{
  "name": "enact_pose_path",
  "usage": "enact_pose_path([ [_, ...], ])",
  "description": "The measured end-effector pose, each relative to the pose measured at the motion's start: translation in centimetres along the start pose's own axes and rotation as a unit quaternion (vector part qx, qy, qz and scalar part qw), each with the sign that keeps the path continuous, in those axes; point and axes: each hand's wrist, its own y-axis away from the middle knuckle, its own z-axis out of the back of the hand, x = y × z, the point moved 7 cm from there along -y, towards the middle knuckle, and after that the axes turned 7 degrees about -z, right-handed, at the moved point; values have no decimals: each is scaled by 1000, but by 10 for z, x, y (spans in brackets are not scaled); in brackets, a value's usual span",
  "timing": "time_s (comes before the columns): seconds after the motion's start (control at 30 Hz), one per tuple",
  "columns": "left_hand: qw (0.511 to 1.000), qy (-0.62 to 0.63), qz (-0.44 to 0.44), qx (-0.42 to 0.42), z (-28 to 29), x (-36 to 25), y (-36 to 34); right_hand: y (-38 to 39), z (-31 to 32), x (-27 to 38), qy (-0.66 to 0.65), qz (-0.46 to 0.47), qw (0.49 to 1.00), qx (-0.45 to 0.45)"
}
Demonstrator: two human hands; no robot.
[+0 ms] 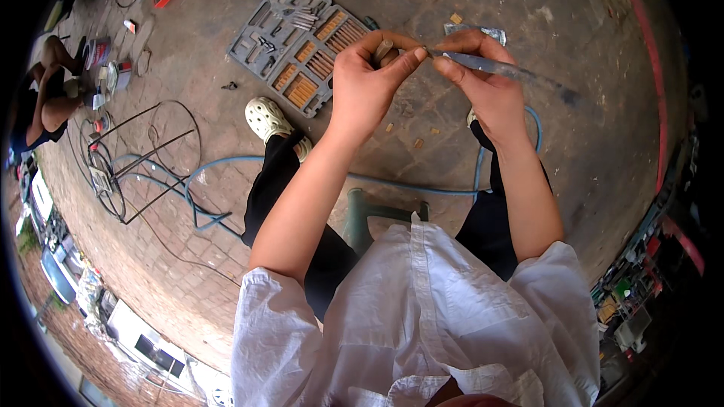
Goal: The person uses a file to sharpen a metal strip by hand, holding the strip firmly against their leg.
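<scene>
My left hand (367,79) is closed around a brown, round-ended handle (384,50), its thumb and forefinger pinched together at the tip. My right hand (486,83) grips a long, flat, dark grey metal blade (520,72) between thumb and fingers. The blade's narrow end reaches the left fingertips, and its broader end points out to the right. Whether the blade and the handle join is hidden by the fingers. Beyond the left hand, an open grey tool case (260,19) lies on the floor with metal bits and orange-brown pieces in its compartments.
Blue hose (407,185) runs across the floor past my feet. A green stool (358,218) shows beneath me. Left of my foot stands a thin black wire frame (154,158). A person (53,98) sits at the far left. Small yellowish scraps (418,143) and a packet (483,32) lie ahead.
</scene>
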Motion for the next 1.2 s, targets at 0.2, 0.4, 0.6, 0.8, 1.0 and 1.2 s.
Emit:
enact_pose_path([
  [0.2, 994, 95, -16, -53, -3, -2, 1, 16, -22, 35, 350, 329, 872, -93],
  [0.4, 974, 211, 87, -8, -7, 13, 6, 24, -30, 36, 436, 407, 794, -115],
  [0.6, 976, 203, 65, 48, -10, -6, 8, 28, -26, 40, 426, 443, 769, -175],
  [0.8, 976, 202, 77, 17, -9, 2, 3, 23, -23, 35, 389, 400, 818, -143],
  [1.0, 980, 178, 74, 52, -2, 1, -1, -6, -8, -22, -148, -85, 985, 15],
  [1.2, 981, 175, 76, 44, -7, 3, -1, -4, -6, -41, -241, -169, 956, 4],
])
